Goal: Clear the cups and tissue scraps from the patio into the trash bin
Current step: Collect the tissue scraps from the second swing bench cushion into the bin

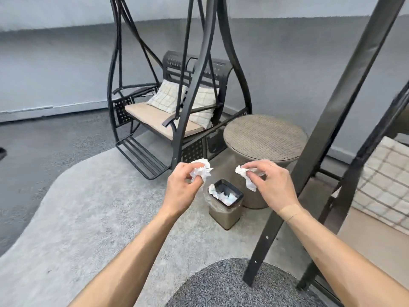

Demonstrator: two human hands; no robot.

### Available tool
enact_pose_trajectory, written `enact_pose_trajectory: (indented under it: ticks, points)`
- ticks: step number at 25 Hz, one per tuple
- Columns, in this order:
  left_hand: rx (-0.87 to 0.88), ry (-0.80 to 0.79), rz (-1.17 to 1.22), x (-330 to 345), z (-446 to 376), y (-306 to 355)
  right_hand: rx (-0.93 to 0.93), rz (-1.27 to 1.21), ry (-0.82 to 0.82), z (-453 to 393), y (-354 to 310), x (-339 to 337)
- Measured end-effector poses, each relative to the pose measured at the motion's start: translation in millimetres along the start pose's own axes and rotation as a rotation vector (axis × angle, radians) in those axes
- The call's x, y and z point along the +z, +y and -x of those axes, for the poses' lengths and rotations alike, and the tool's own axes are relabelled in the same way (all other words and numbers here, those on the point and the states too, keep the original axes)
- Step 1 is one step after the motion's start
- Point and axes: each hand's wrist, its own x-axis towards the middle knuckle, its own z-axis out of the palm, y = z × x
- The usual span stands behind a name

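My left hand [180,187] grips a crumpled white tissue scrap [202,170], held just up and left of the trash bin. My right hand [273,181] pinches a second white tissue scrap [246,177] up and right of the bin. The small tan trash bin [223,214] stands on the light carpet between and below both hands; it has a clear liner and a dark rim, and white tissue pieces [223,196] lie inside it. I see no cups.
A round wicker side table [264,137] stands right behind the bin. A black metal swing bench [168,111] with cushions is beyond it. A second swing's black frame leg [309,165] slants down at the right. A dark round mat [239,286] lies near my feet.
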Motion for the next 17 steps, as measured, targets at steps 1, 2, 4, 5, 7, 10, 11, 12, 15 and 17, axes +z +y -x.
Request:
enact_pose_trajectory:
  ticks: [1,2,4,5,7,10,11,12,15,17]
  points:
    - [-0.004,0.007,0.007,-2,-10,-8,-0.002,0.019,-0.003,-13,0,8]
    - [-0.004,0.011,0.008,-3,-21,-16,-0.008,0.038,-0.003,-26,2,16]
    - [-0.004,-0.007,0.002,-1,-46,-30,-0.025,0.067,0.003,-53,9,33]
    - [-0.006,-0.022,0.000,3,-62,-37,-0.027,0.069,0.003,-70,16,42]
    - [0.006,-0.041,-0.013,12,-96,-50,-0.028,0.059,-0.002,-104,30,58]
    - [0.006,-0.065,-0.022,32,-159,-64,-0.012,0.060,-0.003,-161,58,75]
    - [-0.001,-0.077,-0.023,40,-181,-68,0.005,0.060,0.001,-179,67,79]
    - [0.002,-0.079,-0.027,47,-201,-71,0.021,0.052,-0.002,-194,76,83]
    - [0.005,-0.081,-0.014,68,-257,-82,0.059,0.030,-0.009,-236,102,93]
    - [-0.002,-0.114,-0.015,82,-288,-93,0.101,0.033,-0.011,-259,117,99]
